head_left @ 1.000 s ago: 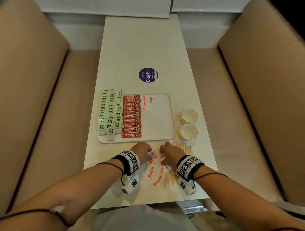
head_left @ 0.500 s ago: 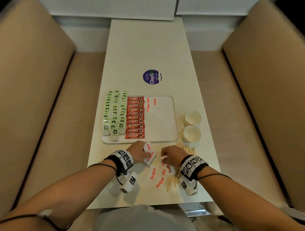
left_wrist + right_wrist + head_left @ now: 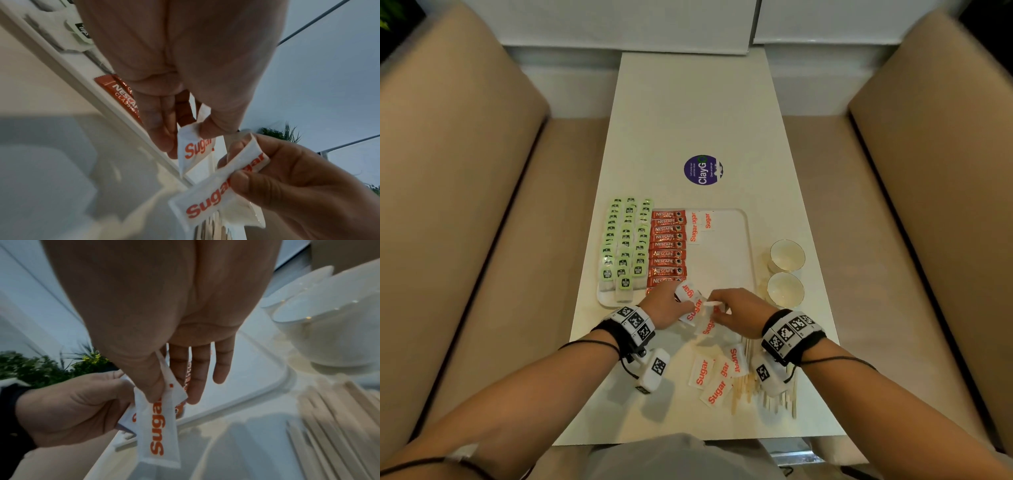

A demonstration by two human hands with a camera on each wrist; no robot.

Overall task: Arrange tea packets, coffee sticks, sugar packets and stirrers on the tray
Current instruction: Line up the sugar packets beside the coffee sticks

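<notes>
A white tray point(image 3: 726, 270) holds rows of green tea packets point(image 3: 625, 240), a column of red coffee sticks point(image 3: 667, 245) and a few sugar packets point(image 3: 700, 224) at its far end. Over the tray's near edge my left hand point(image 3: 681, 299) pinches a white sugar packet point(image 3: 194, 147) between thumb and fingers. My right hand point(image 3: 717, 308), close beside it, pinches another sugar packet point(image 3: 158, 426). The two hands almost touch. Loose sugar packets point(image 3: 710, 375) lie on the table below the hands, with wooden stirrers point(image 3: 748, 389) to their right.
Two white cups point(image 3: 786, 270) stand right of the tray. A purple round sticker point(image 3: 702, 170) lies on the table point(image 3: 688, 113) beyond the tray. Beige sofa seats flank the narrow table on both sides.
Both hands have risen from the loose pile on the table and moved forward to the tray's near edge, each carrying a sugar packet.
</notes>
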